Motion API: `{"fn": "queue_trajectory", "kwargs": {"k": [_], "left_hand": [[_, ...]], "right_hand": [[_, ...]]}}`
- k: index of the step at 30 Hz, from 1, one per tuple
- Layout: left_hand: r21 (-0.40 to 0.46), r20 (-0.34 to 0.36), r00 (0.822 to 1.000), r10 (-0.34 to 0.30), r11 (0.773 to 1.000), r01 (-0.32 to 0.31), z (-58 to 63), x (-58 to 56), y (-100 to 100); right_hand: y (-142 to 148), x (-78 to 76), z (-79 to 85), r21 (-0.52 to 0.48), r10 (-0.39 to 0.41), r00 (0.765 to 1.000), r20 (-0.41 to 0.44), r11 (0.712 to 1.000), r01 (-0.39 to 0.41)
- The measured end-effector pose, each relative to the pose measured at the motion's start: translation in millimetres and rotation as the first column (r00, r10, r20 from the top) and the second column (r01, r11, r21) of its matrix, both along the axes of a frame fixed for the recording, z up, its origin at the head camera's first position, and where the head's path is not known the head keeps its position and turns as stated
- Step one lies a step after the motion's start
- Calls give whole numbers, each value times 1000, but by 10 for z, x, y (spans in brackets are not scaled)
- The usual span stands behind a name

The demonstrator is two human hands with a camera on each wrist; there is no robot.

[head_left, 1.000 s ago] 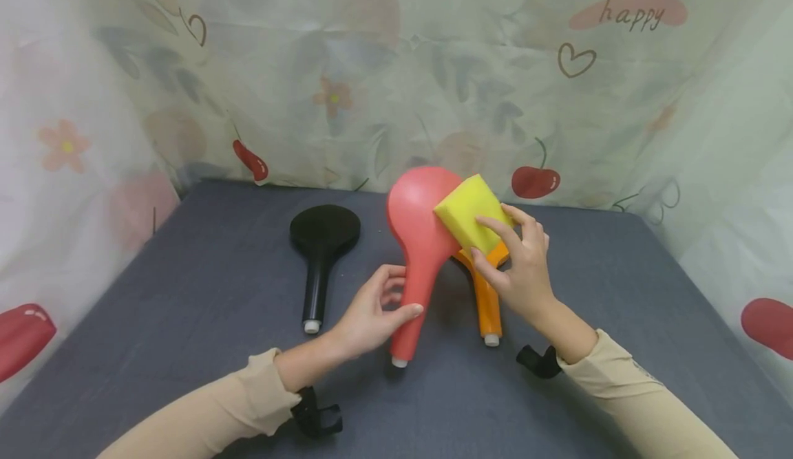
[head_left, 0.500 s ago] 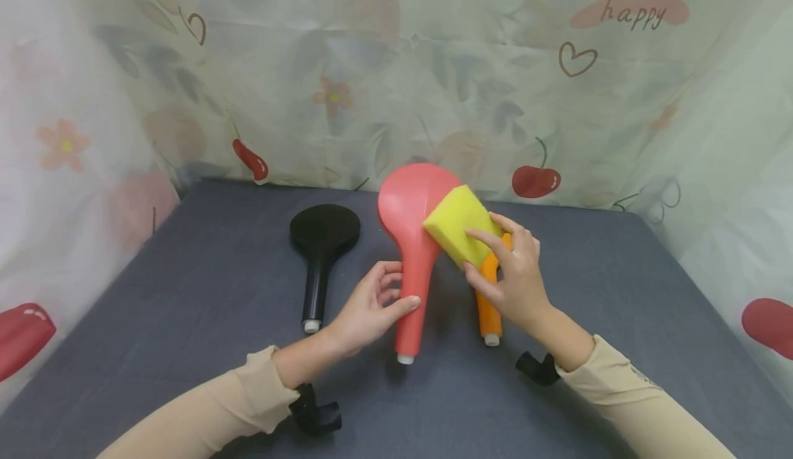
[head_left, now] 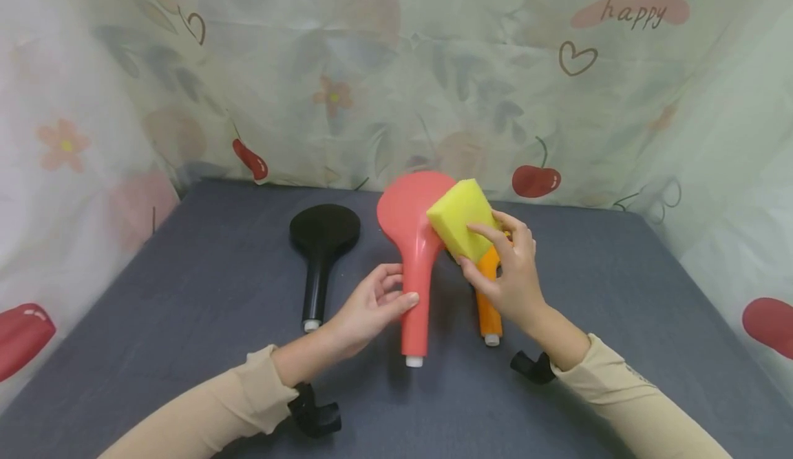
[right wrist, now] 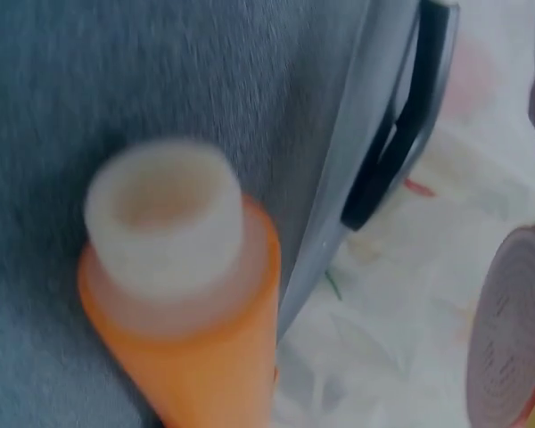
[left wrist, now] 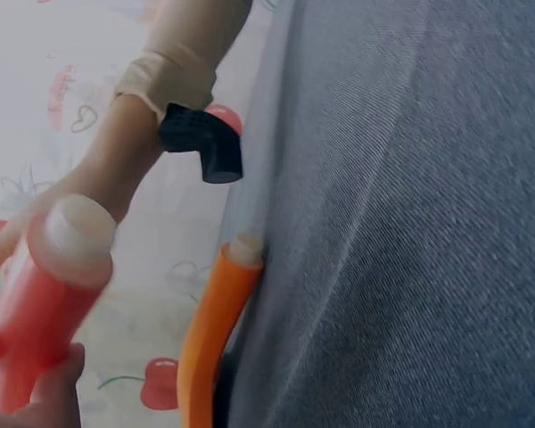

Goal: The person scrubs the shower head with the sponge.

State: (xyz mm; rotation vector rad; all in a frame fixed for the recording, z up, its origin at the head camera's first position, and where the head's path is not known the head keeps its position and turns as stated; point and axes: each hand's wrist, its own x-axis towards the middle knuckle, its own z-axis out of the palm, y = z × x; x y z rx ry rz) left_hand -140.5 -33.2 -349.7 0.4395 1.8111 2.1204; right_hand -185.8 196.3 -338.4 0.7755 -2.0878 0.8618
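Note:
In the head view my left hand (head_left: 370,305) grips the handle of a coral-red shower head (head_left: 416,259), held up off the table with its smooth back toward me. My right hand (head_left: 509,273) pinches a yellow sponge (head_left: 461,219) at the right edge of that head; whether they touch is unclear. The red handle's white threaded end (left wrist: 76,230) shows in the left wrist view. Its pale spray face (right wrist: 508,330) appears at the right of the right wrist view. Beneath the right hand lies an orange shower head (head_left: 489,301), mostly covered by sponge and hand.
A black shower head (head_left: 325,232) lies on the grey cloth-covered table (head_left: 186,294), left of the red one. Printed curtains (head_left: 384,67) close off the back and both sides. Each wrist carries a black camera mount (head_left: 314,411) near the tabletop.
The red shower head has turned more upright, its handle end swinging right. The sponge has moved left and down, then slightly back up. Both hands keep their holds.

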Motion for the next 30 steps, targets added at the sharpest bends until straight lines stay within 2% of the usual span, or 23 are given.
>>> {"fn": "queue_trajectory", "kwargs": {"k": [4,8,14,18,23,26,30], "left_hand": [[37,39,999,-35,999,33,18,-8,-2],[69,61,996,-61,996,57,52,4,-3],[99,61,994,-87,992,81,79,25,-10],[108,58,994,-94,990,88,87,30,-13],[123,54,995,-90,989,82,111,28,-8],[126,52,995,-89,989,82,128,28,-9],[137,55,994,-98,986,90,139,32,-16]], "right_hand": [[-50,50,-24,69,42,996,-81,997,-36],[-32,35,-10,76,34,995,-93,997,-27],[53,-57,69,-41,-31,999,25,999,32],[50,-58,73,-81,-31,997,74,996,37],[-33,8,15,-33,33,999,-19,999,-33],[-78,37,-11,15,48,995,-84,999,-47],[-68,20,6,20,30,996,-85,999,-29]]}}
